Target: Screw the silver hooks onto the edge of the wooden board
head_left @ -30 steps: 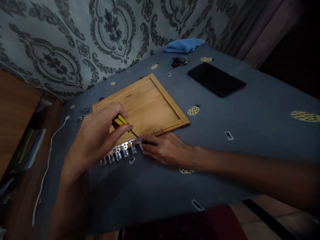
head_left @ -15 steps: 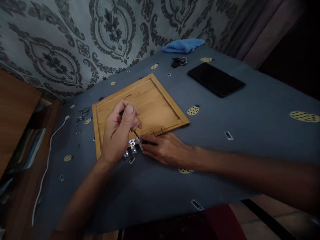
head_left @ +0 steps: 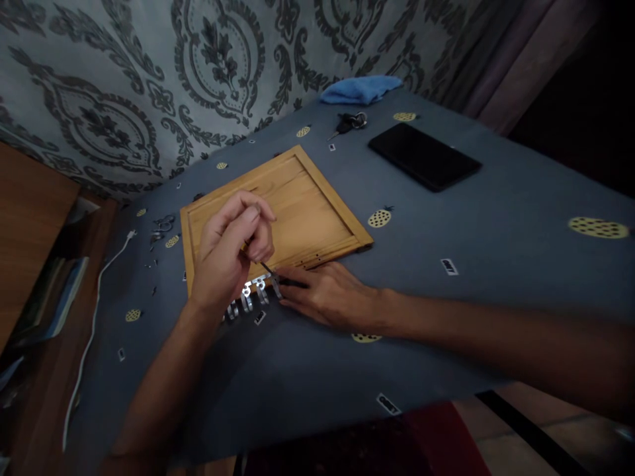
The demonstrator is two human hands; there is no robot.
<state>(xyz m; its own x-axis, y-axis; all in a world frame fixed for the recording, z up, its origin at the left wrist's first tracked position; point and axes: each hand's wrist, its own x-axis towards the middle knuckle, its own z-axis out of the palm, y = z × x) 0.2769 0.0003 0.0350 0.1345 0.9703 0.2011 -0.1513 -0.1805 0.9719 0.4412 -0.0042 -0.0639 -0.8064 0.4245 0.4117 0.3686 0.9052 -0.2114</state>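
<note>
A square wooden board with a raised rim [head_left: 297,205] lies on the blue patterned tablecloth [head_left: 471,264]. Several silver metal hooks [head_left: 248,299] line its near edge. My left hand [head_left: 225,254] is closed around a small screwdriver [head_left: 265,268], whose thin shaft points down at the rightmost hook. My right hand [head_left: 327,294] rests on the cloth beside that hook, its fingers pressed together on the hook. The screwdriver's handle is mostly hidden in my fist.
A black tablet [head_left: 424,156], a bunch of keys [head_left: 350,121] and a folded blue cloth [head_left: 360,89] lie at the far side. Loose metal parts [head_left: 161,228] and a white cable [head_left: 94,311] are at the left. A patterned curtain hangs behind.
My left hand has turned and closed over the screwdriver's yellow handle, hiding it. It shifted right, then back slightly, so more hooks show again. My right hand stayed put.
</note>
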